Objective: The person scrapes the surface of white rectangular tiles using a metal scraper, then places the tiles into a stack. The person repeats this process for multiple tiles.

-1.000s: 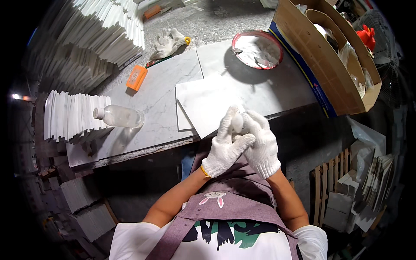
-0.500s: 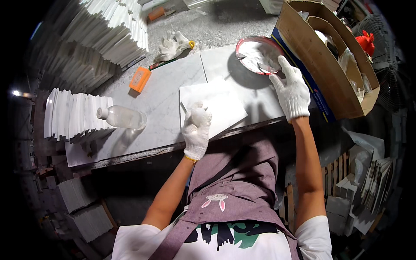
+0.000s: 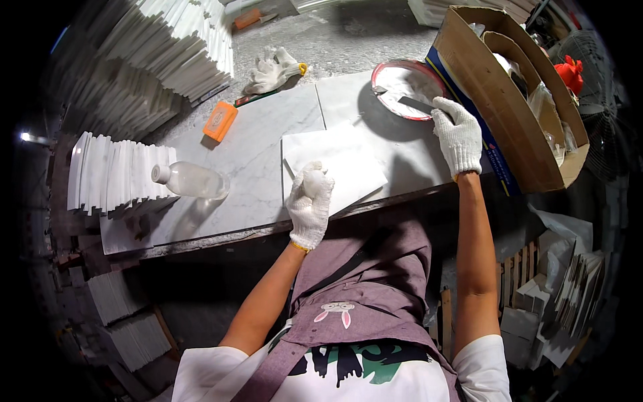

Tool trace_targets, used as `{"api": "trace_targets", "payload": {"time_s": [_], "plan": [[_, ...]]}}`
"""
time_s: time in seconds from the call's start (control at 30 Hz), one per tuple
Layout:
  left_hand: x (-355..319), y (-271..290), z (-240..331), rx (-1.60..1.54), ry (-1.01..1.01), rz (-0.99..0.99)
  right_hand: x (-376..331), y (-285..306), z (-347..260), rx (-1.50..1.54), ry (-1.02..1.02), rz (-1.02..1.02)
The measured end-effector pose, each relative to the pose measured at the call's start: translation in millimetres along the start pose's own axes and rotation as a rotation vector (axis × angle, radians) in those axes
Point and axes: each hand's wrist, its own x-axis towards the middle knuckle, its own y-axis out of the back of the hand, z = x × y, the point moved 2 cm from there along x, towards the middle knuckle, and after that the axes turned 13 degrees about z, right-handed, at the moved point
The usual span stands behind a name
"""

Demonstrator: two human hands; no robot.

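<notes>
At the far left, white tiles [image 3: 114,171] are standing on edge in a row, with a taller heap of them [image 3: 167,47] rising behind. A clear plastic bottle [image 3: 191,181] is lying on its side on the grey marble slab [image 3: 254,154] that serves as the bench, and an orange block [image 3: 220,121] is sitting farther back, near a spare pair of gloves [image 3: 273,69]. The gloved left hand [image 3: 309,204] is curling into a fist at the near edge of a plain white square tile [image 3: 348,157], which is lying flat on the slab; what the fist encloses I cannot tell. Further right, the gloved right hand [image 3: 457,137] is closing around the handle of a scraper [image 3: 416,104] whose dark blade is resting in a red-rimmed bowl [image 3: 402,88] of white paste. A cardboard box [image 3: 516,100] is leaning at the far right, beside a fan [image 3: 593,100].
</notes>
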Motion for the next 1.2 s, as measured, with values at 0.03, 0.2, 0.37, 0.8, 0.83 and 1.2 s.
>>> {"api": "trace_targets", "payload": {"time_s": [0.03,0.2,0.37,0.8,0.83,1.2], "plan": [[0.2,-0.2,1.9,0.004,0.012,0.004,-1.6,-1.7,0.6,-0.009,-0.022,-0.004],[0.1,-0.9,2.8,-0.011,0.035,-0.01,-3.1,-15.9,12.4,0.027,-0.109,-0.022],[0.1,-1.0,5.1,-0.005,0.041,0.001,-6.4,-17.7,7.5,0.16,-0.354,-0.046],[0.5,-0.3,6.3,0.049,0.009,0.001,-14.1,-12.9,8.2,0.326,-0.549,-0.033],[0.8,0.1,5.6,0.064,0.0,-0.001,-14.5,-12.6,8.7,0.332,-0.558,-0.032],[0.1,-2.3,14.5,0.043,0.031,0.001,-50.3,22.6,10.2,0.439,-0.514,-0.027]]}}
